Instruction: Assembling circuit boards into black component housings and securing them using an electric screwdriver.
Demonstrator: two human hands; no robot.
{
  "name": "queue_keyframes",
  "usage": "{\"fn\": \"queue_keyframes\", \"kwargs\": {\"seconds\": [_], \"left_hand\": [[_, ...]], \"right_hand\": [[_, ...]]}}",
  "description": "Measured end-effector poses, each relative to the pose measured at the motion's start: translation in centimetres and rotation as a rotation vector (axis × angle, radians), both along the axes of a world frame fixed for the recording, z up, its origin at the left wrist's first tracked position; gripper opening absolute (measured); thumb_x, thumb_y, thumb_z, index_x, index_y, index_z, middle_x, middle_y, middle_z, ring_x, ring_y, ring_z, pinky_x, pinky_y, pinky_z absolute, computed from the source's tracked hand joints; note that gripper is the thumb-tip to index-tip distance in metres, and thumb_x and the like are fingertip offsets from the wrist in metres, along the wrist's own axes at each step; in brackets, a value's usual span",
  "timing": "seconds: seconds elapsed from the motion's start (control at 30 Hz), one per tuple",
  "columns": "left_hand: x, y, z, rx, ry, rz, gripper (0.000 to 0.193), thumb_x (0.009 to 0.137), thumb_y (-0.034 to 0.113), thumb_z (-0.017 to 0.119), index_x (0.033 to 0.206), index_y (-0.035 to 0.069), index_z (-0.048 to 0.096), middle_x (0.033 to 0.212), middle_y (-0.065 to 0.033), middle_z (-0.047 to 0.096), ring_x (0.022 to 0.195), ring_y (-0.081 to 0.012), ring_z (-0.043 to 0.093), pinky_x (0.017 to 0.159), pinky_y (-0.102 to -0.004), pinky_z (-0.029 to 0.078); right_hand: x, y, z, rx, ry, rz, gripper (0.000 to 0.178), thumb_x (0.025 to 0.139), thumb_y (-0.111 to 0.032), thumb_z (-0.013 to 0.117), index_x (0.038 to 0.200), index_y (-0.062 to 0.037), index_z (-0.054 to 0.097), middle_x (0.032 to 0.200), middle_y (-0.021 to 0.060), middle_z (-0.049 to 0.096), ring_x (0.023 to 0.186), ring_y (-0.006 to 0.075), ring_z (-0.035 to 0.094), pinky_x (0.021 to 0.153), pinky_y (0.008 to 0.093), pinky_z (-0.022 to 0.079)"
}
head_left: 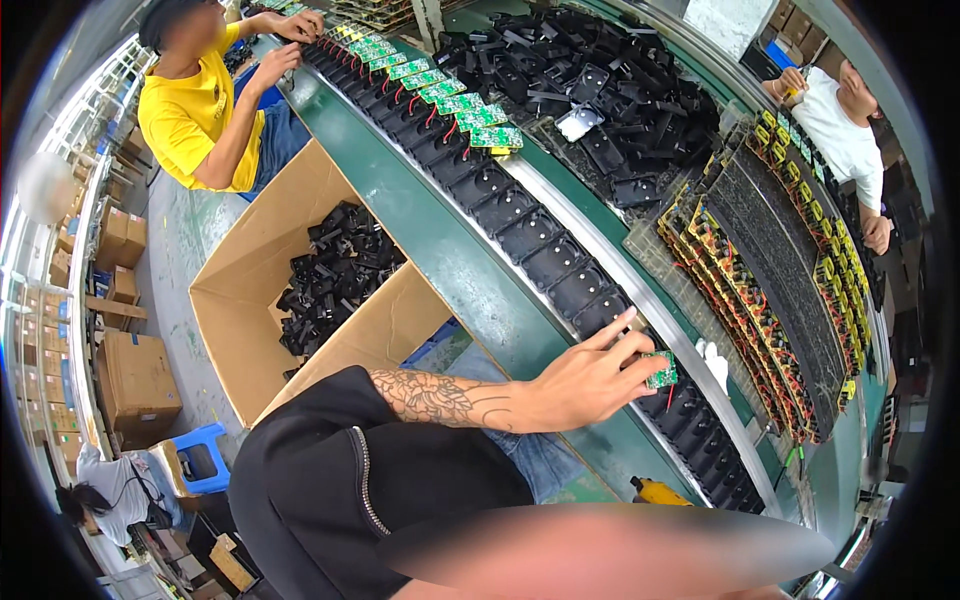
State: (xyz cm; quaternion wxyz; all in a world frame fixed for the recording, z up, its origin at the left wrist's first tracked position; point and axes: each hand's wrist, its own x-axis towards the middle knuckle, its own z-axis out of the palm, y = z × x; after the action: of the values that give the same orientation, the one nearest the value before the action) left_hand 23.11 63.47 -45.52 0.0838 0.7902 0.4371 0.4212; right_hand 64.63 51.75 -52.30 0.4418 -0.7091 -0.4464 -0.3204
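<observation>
My left hand (590, 382), on a bare tattooed forearm, reaches over a long row of black plastic housings (515, 222). Its fingertips grip a small green circuit board (661, 369), from which a red wire hangs. The board is just above the housings, and I cannot tell whether it touches one. Farther up the row, several green circuit boards (440, 90) with red wires lie on the housings. My right hand does not show. Beyond the rail, close to the held board, is a small white thing (712, 364) whose kind I cannot make out.
An open cardboard box (240, 305) of black plastic parts stands left of the green bench (400, 215). A heap of black housings (590, 90) and stacked rows of wired parts (740, 330) lie beyond the metal rail. A yellow-handled tool (660, 492) is nearby. Two co-workers sit farther along.
</observation>
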Motion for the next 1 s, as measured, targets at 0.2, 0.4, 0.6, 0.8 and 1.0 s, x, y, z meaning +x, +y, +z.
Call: {"fn": "queue_keyframes", "kwargs": {"seconds": [0.2, 0.4, 0.6, 0.8, 1.0], "left_hand": [[0.6, 1.1, 0.6, 0.042, -0.075, -0.145, 0.034, 0.086, 0.013, 0.071, 0.119, 0.008, 0.063, 0.106, -0.0054, 0.056, 0.092, -0.0198, 0.058, 0.123, -0.0465, 0.026], [-1.7, 5.0, 4.2, -0.527, -0.493, -0.381, 0.034, 0.089, 0.0, 0.066, 0.123, 0.006, 0.065, 0.112, -0.0067, 0.063, 0.091, -0.0159, 0.06, 0.081, -0.0262, 0.049], [-0.5, 7.3, 5.4, -0.813, -0.76, -0.734, 0.032, 0.094, -0.004, 0.059, 0.126, -0.002, 0.058, 0.126, -0.014, 0.059, 0.099, -0.0159, 0.063, 0.085, -0.0233, 0.053], [-0.7, 7.0, 5.8, -0.94, -0.861, -0.846, 0.032, 0.094, -0.004, 0.059, 0.126, -0.003, 0.058, 0.127, -0.0153, 0.059, 0.099, -0.0163, 0.064, 0.082, -0.0235, 0.054], [0.0, 6.3, 5.5, -0.846, -1.108, -0.632, 0.037, 0.092, -0.005, 0.059, 0.128, -0.002, 0.057, 0.124, -0.0147, 0.062, 0.097, -0.0151, 0.065, 0.078, -0.0215, 0.053]], "right_hand": [[0.3, -1.5, 0.4, 0.07, 0.155, 0.004, 0.03, 0.105, -0.018, 0.049, 0.116, 0.0024, 0.068, 0.113, 0.0144, 0.07, 0.101, 0.0266, 0.065, 0.095, 0.0339, 0.049], [-5.9, 1.2, 7.4, 0.038, 0.274, 0.156, 0.016, 0.095, -0.003, 0.057, 0.099, 0.0012, 0.072, 0.1, 0.0106, 0.074, 0.09, 0.0202, 0.067, 0.086, 0.0284, 0.051], [-17.2, 8.7, 13.9, -0.451, 0.901, 1.015, 0.027, 0.09, 0.001, 0.062, 0.116, 0.0072, 0.066, 0.103, 0.0162, 0.07, 0.092, 0.0203, 0.067, 0.085, 0.0279, 0.053], [-20.7, 12.0, 12.9, -0.599, 1.301, 1.256, 0.02, 0.085, 0.006, 0.067, 0.104, 0.0051, 0.067, 0.094, 0.0132, 0.072, 0.088, 0.0173, 0.067, 0.078, 0.0252, 0.054], [-22.7, 12.6, 12.0, -0.497, 0.938, 1.102, 0.012, 0.082, 0.005, 0.074, 0.093, 0.003, 0.07, 0.09, 0.0087, 0.071, 0.077, 0.0131, 0.064, 0.071, 0.0231, 0.052]]}}
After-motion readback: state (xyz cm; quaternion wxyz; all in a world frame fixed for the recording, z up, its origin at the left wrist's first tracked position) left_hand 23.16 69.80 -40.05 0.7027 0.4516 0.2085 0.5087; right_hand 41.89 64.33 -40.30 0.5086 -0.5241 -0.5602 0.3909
